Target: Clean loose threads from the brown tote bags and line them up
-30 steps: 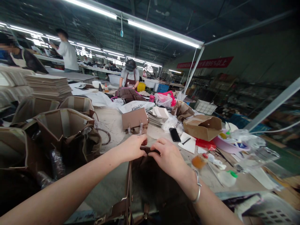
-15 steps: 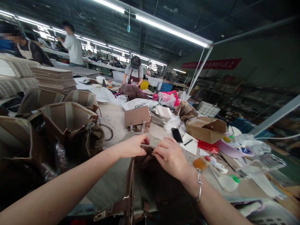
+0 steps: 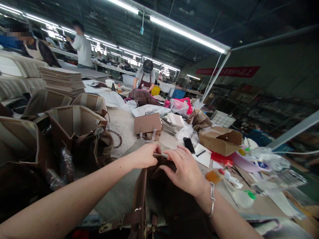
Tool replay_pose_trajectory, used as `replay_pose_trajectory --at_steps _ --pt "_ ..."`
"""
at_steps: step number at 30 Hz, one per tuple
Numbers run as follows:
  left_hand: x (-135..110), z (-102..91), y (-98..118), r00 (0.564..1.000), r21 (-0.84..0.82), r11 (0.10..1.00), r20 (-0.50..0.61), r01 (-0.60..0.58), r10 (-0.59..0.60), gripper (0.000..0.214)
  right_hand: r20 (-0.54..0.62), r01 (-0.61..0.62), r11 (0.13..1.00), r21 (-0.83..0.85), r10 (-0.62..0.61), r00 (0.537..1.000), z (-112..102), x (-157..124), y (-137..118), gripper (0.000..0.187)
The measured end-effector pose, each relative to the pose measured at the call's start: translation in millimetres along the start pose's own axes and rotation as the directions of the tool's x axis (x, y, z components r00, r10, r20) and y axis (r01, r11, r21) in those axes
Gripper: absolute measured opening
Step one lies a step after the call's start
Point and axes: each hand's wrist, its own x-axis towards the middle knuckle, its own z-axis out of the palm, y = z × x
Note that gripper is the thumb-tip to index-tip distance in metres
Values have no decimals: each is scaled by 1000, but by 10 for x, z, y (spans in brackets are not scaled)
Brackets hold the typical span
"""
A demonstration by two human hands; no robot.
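A dark brown handbag (image 3: 159, 196) stands in front of me, its upper edge between my hands and its metal-tipped strap (image 3: 117, 223) hanging low at the front. My left hand (image 3: 148, 156) is closed, thumb and fingers pinching the bag's far top edge. Just to the right, my right hand (image 3: 185, 171) has its thumb and fingers apart, the fingertips at the same edge. The bag's inside is dark and partly hidden by my right hand and forearm.
Several open brown bags (image 3: 74, 122) crowd the left, before a stack of boards (image 3: 62, 79). Ahead lies a finished-looking small tan bag (image 3: 148, 123). A phone (image 3: 188, 145), cardboard box (image 3: 220, 141) and glue bottle (image 3: 214, 176) are on the right. A co-worker (image 3: 146, 78) stands opposite.
My right thumb has spread away from the fingers, which were pinched on the bag's edge before. The left hand keeps its pinch. The whole view has shifted slightly.
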Motion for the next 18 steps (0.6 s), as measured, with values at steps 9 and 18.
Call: replay_pose_trajectory --at_steps 9,18 --pt "-8 2 50 1000 -21 1000 0 11 -11 28 36 138 972 -190 -133 990 52 10 54 15" --pt "17 22 9 999 -21 999 -11 -41 41 24 71 113 986 -121 -105 992 103 29 26 16"
